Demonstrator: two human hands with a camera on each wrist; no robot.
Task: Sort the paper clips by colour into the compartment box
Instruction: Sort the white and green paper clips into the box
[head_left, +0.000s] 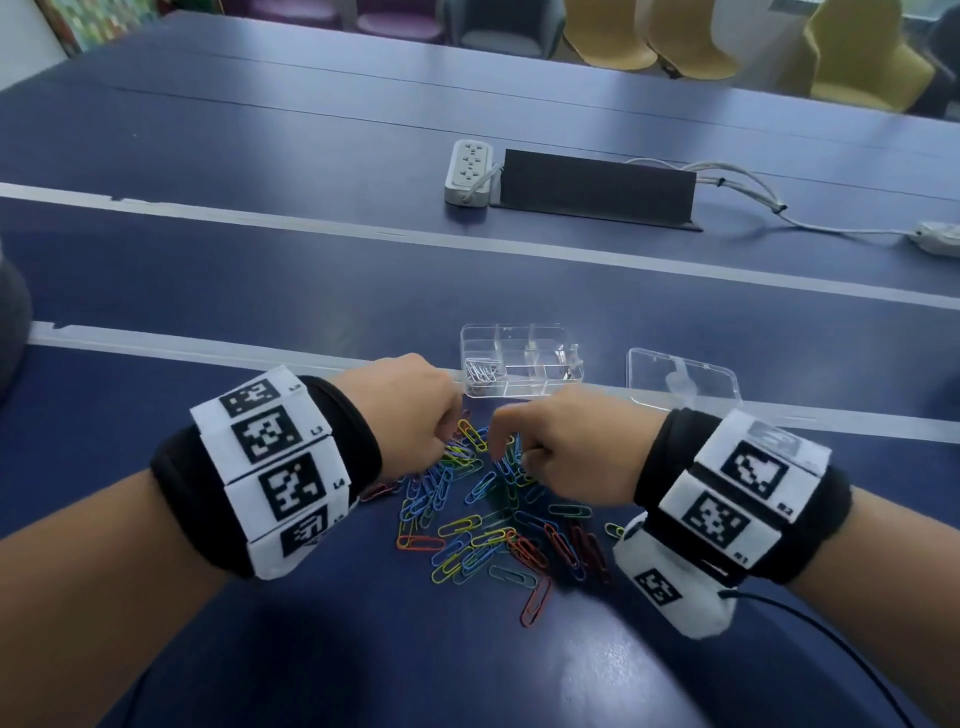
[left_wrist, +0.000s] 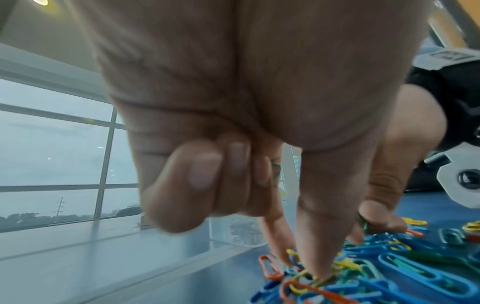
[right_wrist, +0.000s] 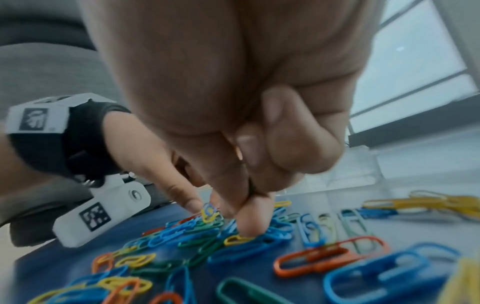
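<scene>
A loose pile of coloured paper clips (head_left: 488, 519) in blue, green, yellow, orange and red lies on the blue table. Both hands reach into its far edge. My left hand (head_left: 447, 441) has three fingers curled over a green paper clip (left_wrist: 276, 170), while thumb and forefinger dip into the pile (left_wrist: 303, 267). My right hand (head_left: 506, 452) touches the clips with its thumb tip (right_wrist: 249, 228), and a green clip (left_wrist: 365, 224) is pinched in its fingers. Just beyond the hands stands the clear compartment box (head_left: 566, 364), open, with silver clips (head_left: 480, 371) in its near left compartment.
The box's clear lid (head_left: 683, 384) lies to the right of the box. White tape lines (head_left: 208, 348) cross the table. Farther back are a white power strip (head_left: 467, 171), a black cable flap (head_left: 597, 187) and cables (head_left: 753, 197). Chairs stand beyond the table.
</scene>
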